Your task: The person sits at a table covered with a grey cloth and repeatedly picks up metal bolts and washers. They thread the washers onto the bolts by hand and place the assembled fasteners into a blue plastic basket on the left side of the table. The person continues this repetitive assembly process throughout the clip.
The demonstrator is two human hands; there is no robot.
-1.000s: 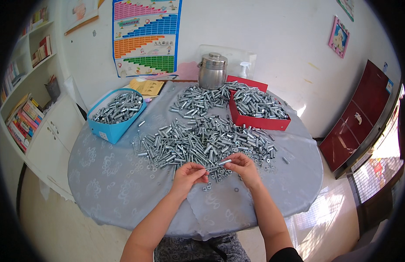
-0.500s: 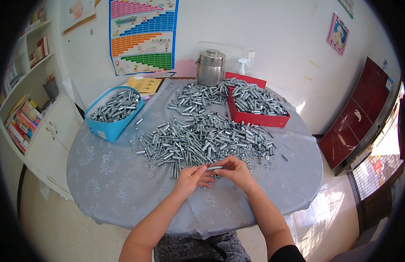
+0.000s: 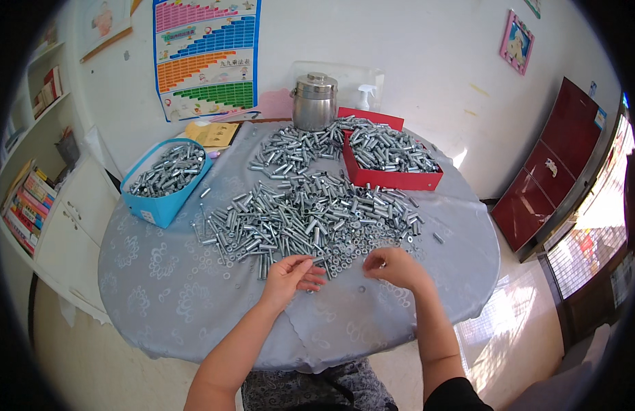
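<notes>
Fingers of the left hand [image 3: 289, 275] pinch a small silver bolt at the near edge of the big heap of silver metal bolts and washers [image 3: 310, 220] on the round grey-clothed table [image 3: 160, 288]. Whether the curled right hand [image 3: 393, 266] grips anything, I cannot tell. Good practice here, I judge: draw single pieces clear of the heap, keeping both hands low.

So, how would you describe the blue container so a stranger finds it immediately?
Start at the round table with the grey cloth. At its left edge, away from the red tray, sits the blue container. It is the only blue bin, full of silver metal pieces.
</notes>
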